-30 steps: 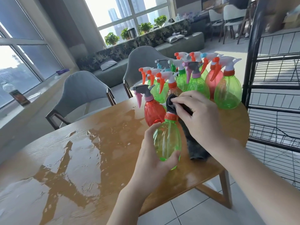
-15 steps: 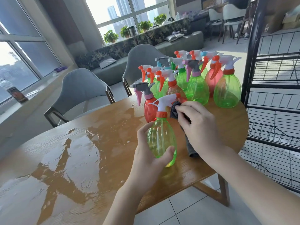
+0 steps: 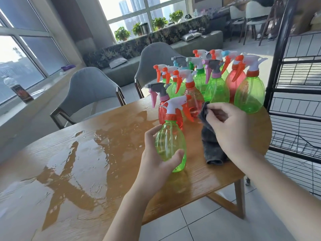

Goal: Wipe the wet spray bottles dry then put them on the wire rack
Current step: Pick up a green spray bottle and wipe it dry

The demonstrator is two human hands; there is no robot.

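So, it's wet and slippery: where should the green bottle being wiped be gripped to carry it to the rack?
Probably round the neck, just under the orange collar of the green bottle, coming from the right with the right hand. The body is a smooth egg shape that the left hand only cradles; the collar and trigger head above give a ledge against slipping.

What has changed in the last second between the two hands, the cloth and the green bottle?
The right hand drew the grey cloth off the spray head and away to the right, so the cloth no longer touches the green bottle, and the white head is uncovered. The left hand still holds the bottle upright. The other bottles and the wire rack are unchanged.
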